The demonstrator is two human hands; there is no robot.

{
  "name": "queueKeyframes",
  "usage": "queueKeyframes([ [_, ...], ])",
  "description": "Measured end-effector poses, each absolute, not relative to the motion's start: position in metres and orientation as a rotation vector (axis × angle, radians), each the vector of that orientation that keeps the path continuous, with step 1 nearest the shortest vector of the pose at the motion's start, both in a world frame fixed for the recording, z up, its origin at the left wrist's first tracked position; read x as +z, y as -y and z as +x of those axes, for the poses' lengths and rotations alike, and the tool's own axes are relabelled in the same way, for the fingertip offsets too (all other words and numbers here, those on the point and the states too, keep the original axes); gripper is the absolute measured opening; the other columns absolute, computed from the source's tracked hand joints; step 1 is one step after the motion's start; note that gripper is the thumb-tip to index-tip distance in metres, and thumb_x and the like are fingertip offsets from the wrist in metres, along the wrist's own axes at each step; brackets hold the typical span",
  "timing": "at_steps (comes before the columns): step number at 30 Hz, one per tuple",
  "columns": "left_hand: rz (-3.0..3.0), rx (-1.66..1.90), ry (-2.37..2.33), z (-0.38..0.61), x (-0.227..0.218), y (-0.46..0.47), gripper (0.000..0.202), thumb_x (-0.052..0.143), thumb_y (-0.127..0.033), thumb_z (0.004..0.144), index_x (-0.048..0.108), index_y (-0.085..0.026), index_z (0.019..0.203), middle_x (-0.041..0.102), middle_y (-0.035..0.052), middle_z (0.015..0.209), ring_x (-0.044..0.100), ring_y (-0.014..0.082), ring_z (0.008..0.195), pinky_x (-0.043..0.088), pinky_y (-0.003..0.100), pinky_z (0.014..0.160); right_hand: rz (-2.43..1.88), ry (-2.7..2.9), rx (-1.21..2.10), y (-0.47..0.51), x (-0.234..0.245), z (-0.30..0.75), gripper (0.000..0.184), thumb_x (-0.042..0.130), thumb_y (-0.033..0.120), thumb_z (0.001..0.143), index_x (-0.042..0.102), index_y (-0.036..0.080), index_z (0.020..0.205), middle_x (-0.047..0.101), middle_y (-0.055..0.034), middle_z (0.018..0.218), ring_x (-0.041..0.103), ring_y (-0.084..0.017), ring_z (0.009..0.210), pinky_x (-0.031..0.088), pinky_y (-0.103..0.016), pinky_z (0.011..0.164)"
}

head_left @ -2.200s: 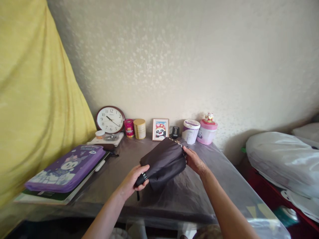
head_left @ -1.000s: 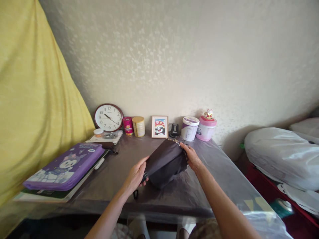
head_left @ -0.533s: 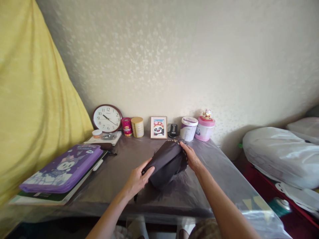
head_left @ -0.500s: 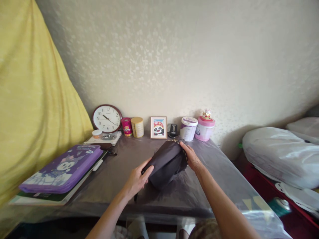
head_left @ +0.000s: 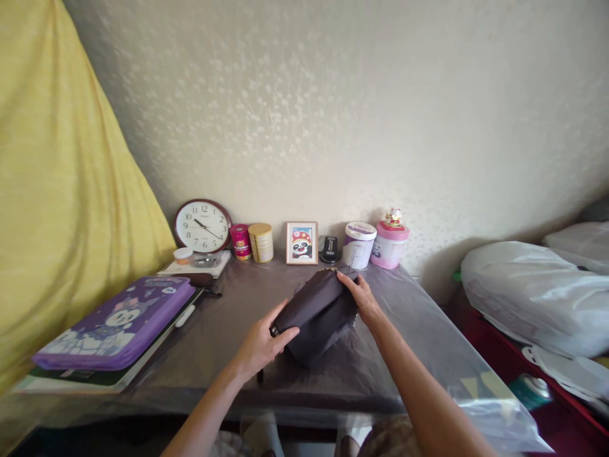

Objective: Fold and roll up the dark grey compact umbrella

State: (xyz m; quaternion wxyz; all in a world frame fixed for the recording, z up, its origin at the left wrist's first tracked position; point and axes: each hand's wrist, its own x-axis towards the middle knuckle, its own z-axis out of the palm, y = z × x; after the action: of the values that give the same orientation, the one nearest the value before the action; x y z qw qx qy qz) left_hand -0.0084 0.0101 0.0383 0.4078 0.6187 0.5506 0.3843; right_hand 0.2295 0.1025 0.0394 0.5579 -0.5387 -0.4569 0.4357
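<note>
At the far left, a yellow curtain (head_left: pixel 71 165) hangs beside the tabletop (head_left: pixel 214 355), which has a clear, glossy covering. A purple case (head_left: pixel 117 327) with a cartoon print lies flat on books (head_left: pixel 102 379), a white item (head_left: pixel 184 316) showing at their right edge. Behind these, a white-lidded jar (head_left: pixel 183 256) rests on papers (head_left: pixel 219 265), and a round clock (head_left: pixel 203 226) with a dark red rim stands near the wall (head_left: pixel 304 127). A magenta can (head_left: pixel 242 243) and a yellow tin (head_left: pixel 261 243) stand upright, side by side. In front, the left hand (head_left: pixel 261 341) is clamped on the near left end of a dark folded umbrella (head_left: pixel 318 320), thumb laid over the fabric, with a short strap (head_left: pixel 260 376) hanging below. The umbrella is held slantwise above the middle of the tabletop; whether its underside touches cannot be told. Beyond it stand a framed panda picture (head_left: pixel 302 244) and a small black object (head_left: pixel 329 250). The right hand (head_left: pixel 364 299) is closed on the umbrella's far right end, some fingers hidden. Behind that hand is a white and purple tub (head_left: pixel 359 247); just to its right, a pink tub (head_left: pixel 389 246) carries a figurine (head_left: pixel 393 218). Well apart, at the far right, lies a bulky white plastic bag (head_left: pixel 528 295).
</note>
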Motion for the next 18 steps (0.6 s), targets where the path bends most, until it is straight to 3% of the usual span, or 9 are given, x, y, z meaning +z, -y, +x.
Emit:
queueKeyframes([
  [3, 1.524, 1.017, -1.377, -0.009, 0.041, -0.009, 0.062, 0.059, -0.042, 0.071, 0.047, -0.018, 0.126, 0.051, -0.0053, 0.047, 0.041, 0.0071, 0.034, 0.033, 0.017, 0.034, -1.210, 1.117, 1.094, -0.101, 0.040, 0.230, 0.044, 0.064, 0.051, 0.063, 0.060, 0.020, 0.095, 0.066, -0.0028, 0.093, 0.058, -0.022, 0.089, 0.047, -0.029, 0.072],
  [12, 1.452, 1.195, -1.370, -0.019, 0.040, -0.016, 0.065, 0.056, -0.046, 0.072, 0.044, -0.017, 0.128, 0.046, -0.0077, 0.043, 0.039, 0.0066, 0.032, 0.032, 0.016, 0.033, -1.228, 1.326, 1.383, -0.087, 0.044, 0.248, 0.047, 0.066, 0.045, 0.065, 0.056, 0.029, 0.108, 0.059, -0.0015, 0.111, 0.055, -0.020, 0.098, 0.046, -0.026, 0.067],
  [18, 1.424, 1.288, -1.369, -0.026, 0.040, -0.021, 0.060, 0.055, -0.045, 0.073, 0.046, -0.018, 0.126, 0.048, -0.0065, 0.045, 0.041, 0.0070, 0.033, 0.031, 0.015, 0.031, -1.263, 1.486, 1.623, -0.082, 0.035, 0.265, 0.044, 0.073, 0.034, 0.058, 0.060, 0.021, 0.098, 0.063, -0.0043, 0.094, 0.058, -0.018, 0.081, 0.049, -0.028, 0.062],
])
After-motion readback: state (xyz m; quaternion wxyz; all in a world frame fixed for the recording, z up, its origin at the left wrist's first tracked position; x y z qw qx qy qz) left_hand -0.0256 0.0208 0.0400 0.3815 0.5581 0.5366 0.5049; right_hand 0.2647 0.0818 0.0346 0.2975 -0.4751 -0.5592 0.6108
